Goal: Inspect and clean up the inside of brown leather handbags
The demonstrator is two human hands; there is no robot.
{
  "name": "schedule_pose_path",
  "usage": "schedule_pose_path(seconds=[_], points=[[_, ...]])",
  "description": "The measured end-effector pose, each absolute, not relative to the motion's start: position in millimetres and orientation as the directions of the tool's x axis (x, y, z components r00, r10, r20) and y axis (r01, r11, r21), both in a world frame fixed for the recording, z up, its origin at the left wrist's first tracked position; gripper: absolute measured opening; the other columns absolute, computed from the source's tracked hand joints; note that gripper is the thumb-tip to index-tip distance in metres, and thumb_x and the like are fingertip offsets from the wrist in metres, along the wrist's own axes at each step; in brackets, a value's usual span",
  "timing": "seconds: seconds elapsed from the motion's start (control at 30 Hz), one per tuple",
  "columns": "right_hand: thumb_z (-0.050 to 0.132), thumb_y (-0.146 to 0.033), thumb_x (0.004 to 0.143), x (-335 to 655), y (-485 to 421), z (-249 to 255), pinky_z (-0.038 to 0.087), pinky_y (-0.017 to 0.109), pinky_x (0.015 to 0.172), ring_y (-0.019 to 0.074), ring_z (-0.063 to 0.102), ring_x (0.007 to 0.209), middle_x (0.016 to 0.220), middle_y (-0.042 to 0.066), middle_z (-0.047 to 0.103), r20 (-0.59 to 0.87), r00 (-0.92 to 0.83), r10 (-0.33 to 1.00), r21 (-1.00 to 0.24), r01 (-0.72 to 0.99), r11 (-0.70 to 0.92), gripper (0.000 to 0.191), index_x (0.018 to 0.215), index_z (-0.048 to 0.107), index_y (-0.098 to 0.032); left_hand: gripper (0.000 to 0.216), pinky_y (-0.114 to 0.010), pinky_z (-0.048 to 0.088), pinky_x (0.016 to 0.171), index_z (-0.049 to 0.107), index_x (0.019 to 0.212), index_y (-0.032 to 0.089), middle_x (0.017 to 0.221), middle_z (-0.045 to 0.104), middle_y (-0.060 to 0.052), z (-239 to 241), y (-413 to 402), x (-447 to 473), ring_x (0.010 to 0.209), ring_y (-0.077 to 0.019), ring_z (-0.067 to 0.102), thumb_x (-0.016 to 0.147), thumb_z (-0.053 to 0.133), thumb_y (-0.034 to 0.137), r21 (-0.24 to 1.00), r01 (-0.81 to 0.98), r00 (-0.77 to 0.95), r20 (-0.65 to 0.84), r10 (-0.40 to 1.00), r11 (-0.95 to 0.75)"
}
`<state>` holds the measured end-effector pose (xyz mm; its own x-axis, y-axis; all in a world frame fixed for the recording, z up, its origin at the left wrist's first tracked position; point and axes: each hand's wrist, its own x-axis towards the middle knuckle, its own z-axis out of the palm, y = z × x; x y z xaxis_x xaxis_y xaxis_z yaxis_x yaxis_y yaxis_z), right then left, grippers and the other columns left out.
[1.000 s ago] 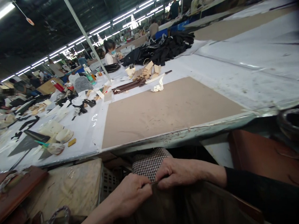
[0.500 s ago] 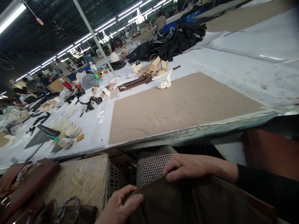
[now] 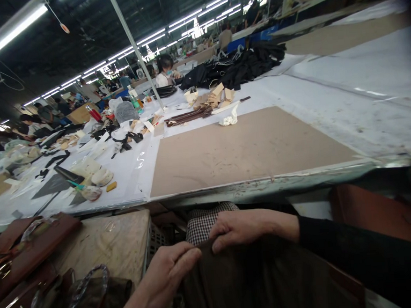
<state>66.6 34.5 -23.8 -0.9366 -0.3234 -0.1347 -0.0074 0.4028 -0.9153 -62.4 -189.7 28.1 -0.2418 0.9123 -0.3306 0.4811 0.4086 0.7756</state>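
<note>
A dark brown fabric piece (image 3: 264,286) lies across my lap below the table edge. My left hand (image 3: 164,274) grips its upper left edge, fingers curled over the rim. My right hand (image 3: 245,226) pinches the top edge a little to the right, fingers pressed together on it. Black-and-white checked cloth (image 3: 203,222) shows just behind the two hands. The rest of the brown piece runs out of view at the bottom.
A tan board (image 3: 247,146) lies on the white worktable (image 3: 328,98). Brown bags (image 3: 30,260) are stacked at the lower left beside a worn wooden surface (image 3: 106,245). Scraps, tools and black fabric (image 3: 238,65) lie farther back, where other people work.
My left hand let go, dropped lower left, then came back up to the edge near my right hand. The view shifted slightly.
</note>
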Motion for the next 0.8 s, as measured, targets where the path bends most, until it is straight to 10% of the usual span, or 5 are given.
schedule_pose_path(seconds=[0.13, 0.27, 0.53, 0.8], points=[[0.059, -0.049, 0.092, 89.7, 55.9, -18.8, 0.038, 0.024, 0.057, 0.0134, 0.047, 0.061, 0.068, -0.001, 0.057, -0.158, -0.983, -0.088, -0.94, 0.123, 0.318, 0.039, 0.088, 0.073, -0.013, 0.044, -0.039, 0.038, 0.113, 0.059, 0.136, 0.024, 0.133, 0.065, -0.007, 32.6, -186.5, -75.0, 0.127, -0.0239, 0.055, 0.101, 0.046, 0.047, 0.769, 0.568, -0.541, 0.079, 0.837, 0.295], [0.06, -0.054, 0.089, 113.7, 68.8, -13.2, 0.031, 0.024, 0.051, 0.0118, 0.039, 0.056, 0.06, -0.004, 0.044, -0.2, -0.976, 0.083, -0.92, 0.216, 0.326, 0.044, 0.07, 0.061, -0.015, 0.046, -0.046, 0.039, 0.115, 0.055, 0.138, 0.027, 0.138, 0.064, -0.007, 31.1, -179.0, -68.7, 0.132, -0.0269, 0.055, 0.098, 0.054, 0.049, 0.837, 0.475, -0.695, 0.167, 0.7, 0.271], [0.058, -0.043, 0.092, 127.3, 49.0, -4.1, 0.031, 0.024, 0.053, 0.012, 0.041, 0.057, 0.06, -0.004, 0.044, -0.127, -0.987, 0.1, -0.895, 0.158, 0.417, 0.035, 0.071, 0.062, -0.016, 0.043, -0.05, 0.05, 0.106, 0.061, 0.127, 0.023, 0.131, 0.067, -0.01, 3.9, -160.7, -35.8, 0.123, -0.0306, 0.061, 0.09, 0.066, 0.044, 0.729, 0.638, -0.58, 0.243, 0.777, 0.248], [0.063, -0.036, 0.091, 128.6, 42.2, -9.4, 0.031, 0.024, 0.055, 0.0125, 0.046, 0.057, 0.059, -0.005, 0.047, -0.111, -0.992, 0.066, -0.795, 0.128, 0.593, 0.027, 0.072, 0.065, -0.017, 0.02, -0.035, 0.058, 0.097, 0.066, 0.113, 0.025, 0.13, 0.068, -0.009, -42.2, -172.4, -42.6, 0.117, -0.023, 0.067, 0.094, 0.065, 0.02, 0.311, 0.951, -0.184, 0.562, 0.806, 0.0]])
